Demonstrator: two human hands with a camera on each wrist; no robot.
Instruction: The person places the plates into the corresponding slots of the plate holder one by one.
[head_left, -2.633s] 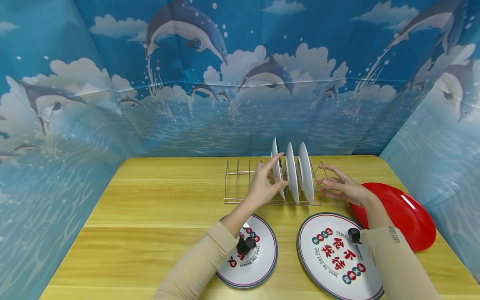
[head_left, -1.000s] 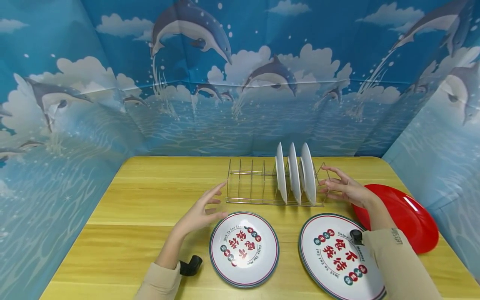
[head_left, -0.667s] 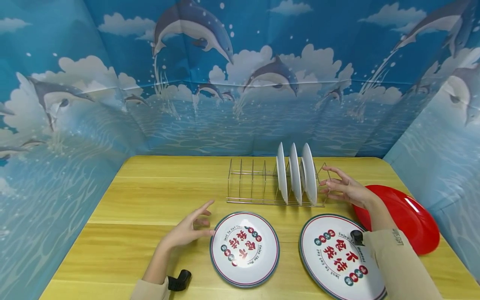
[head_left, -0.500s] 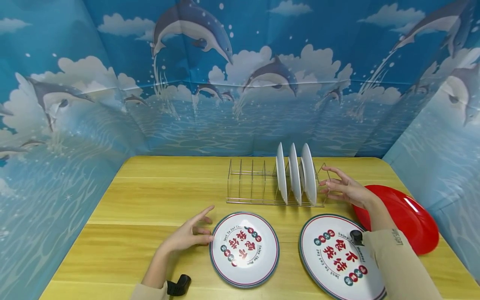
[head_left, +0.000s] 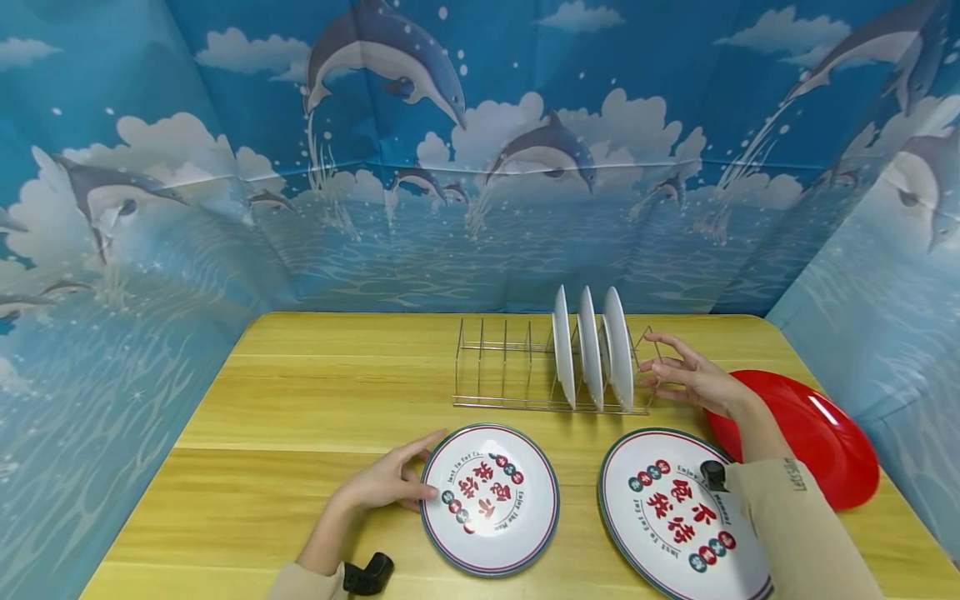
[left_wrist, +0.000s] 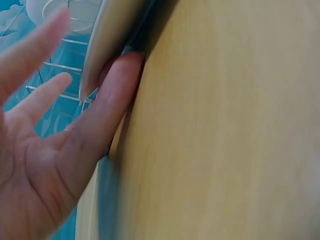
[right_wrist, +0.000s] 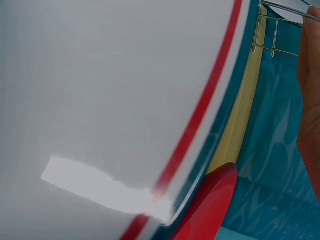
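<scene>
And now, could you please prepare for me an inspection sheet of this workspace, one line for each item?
Surface: wood-grain table.
Job's things: small plate and large plate lie face up; wire rack holds three plates upright toward its right end; red dish at the right, partly hidden.
Clutter: nothing seen.
Left grip: bare hand, touching the small plate's left rim; whether it already holds it, cannot tell.
Right grip: bare hand, fingers curled at the wire rack's right end.
Cables: nothing seen.
Surroundings: blue dolphin-print backdrop at left, back and right.
</scene>
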